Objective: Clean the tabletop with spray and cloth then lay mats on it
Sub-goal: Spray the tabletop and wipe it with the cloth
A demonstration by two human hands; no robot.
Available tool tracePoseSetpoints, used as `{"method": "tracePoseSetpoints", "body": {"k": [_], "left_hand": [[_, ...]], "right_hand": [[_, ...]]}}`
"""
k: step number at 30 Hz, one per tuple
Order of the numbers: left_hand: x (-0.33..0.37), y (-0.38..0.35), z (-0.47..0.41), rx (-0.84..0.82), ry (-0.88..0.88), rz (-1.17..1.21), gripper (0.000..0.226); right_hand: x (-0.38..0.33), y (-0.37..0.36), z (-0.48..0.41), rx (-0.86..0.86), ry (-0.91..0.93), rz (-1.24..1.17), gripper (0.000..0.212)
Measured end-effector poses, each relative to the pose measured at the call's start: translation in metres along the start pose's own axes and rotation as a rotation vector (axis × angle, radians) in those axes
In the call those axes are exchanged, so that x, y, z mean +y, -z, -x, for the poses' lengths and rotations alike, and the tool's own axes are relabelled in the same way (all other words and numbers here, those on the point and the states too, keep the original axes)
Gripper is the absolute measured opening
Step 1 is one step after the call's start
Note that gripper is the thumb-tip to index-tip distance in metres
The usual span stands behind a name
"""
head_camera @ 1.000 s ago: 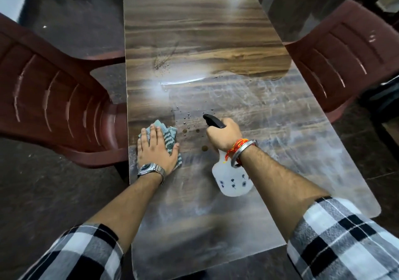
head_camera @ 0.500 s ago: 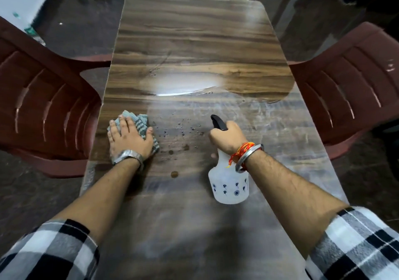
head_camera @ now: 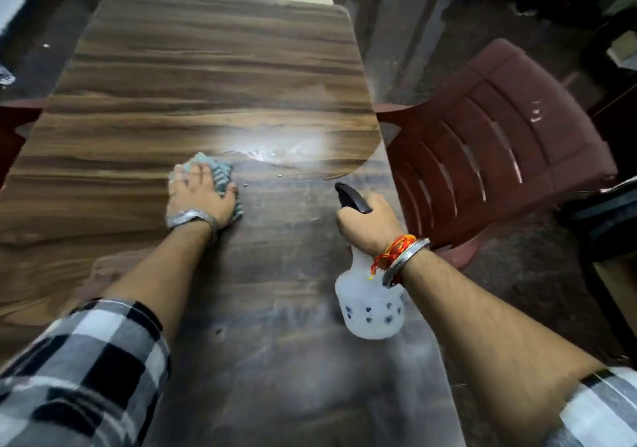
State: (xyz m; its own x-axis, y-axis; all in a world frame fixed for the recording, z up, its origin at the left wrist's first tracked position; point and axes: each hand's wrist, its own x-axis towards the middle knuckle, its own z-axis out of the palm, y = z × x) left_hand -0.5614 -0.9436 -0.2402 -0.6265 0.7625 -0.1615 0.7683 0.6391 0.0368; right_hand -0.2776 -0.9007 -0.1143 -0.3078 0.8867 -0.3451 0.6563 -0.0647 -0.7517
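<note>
Tabletop (head_camera: 206, 67) far half bare, open

Left hand (head_camera: 200, 198) lies flat, palm down, fingers spread, arm stretched forward; right hand (head_camera: 368, 226) is curled in a closed grip, knuckles up, forearm angled in from the right; both sleeves rolled back.

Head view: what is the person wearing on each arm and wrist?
Both forearms are bare, with black, white and grey checked sleeves pushed up. The left hand has a silver metal wristwatch. The right hand has a silver bangle beside red-orange thread.
</note>
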Motion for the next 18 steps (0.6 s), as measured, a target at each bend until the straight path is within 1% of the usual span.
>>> {"method": "tracePoseSetpoints", "body": {"k": [3,5,7,9,13,16,18], "left_hand": [[0.09,0.0,0.008,-0.029,-0.135,0.03,0.08],[0.136,0.001,0.015,-0.04,-0.199,0.068,0.08],[0.166,0.0,0.018,-0.04,-0.24,0.084,0.079],[0.187,0.0,0.017,-0.04,-0.258,0.09,0.078],[0.235,0.001,0.006,-0.048,-0.3,0.094,0.078],[0.287,-0.002,0.006,-0.046,-0.399,0.085,0.077],[0.311,-0.006,0.013,-0.061,-0.471,0.092,0.076]], "right_hand": [[0.012,0.038,0.002,0.112,-0.024,0.015,0.015],[0.022,0.062,0.003,0.112,-0.043,-0.041,0.015],[0.037,0.076,0.002,0.034,-0.091,-0.152,0.019],[0.05,0.085,0.0,0.003,-0.126,-0.209,0.019],[0.068,0.098,-0.002,0.051,-0.106,-0.268,0.011],[0.082,0.106,-0.004,0.112,-0.045,-0.183,0.016],[0.089,0.106,-0.008,0.112,-0.062,-0.184,0.015]]}}
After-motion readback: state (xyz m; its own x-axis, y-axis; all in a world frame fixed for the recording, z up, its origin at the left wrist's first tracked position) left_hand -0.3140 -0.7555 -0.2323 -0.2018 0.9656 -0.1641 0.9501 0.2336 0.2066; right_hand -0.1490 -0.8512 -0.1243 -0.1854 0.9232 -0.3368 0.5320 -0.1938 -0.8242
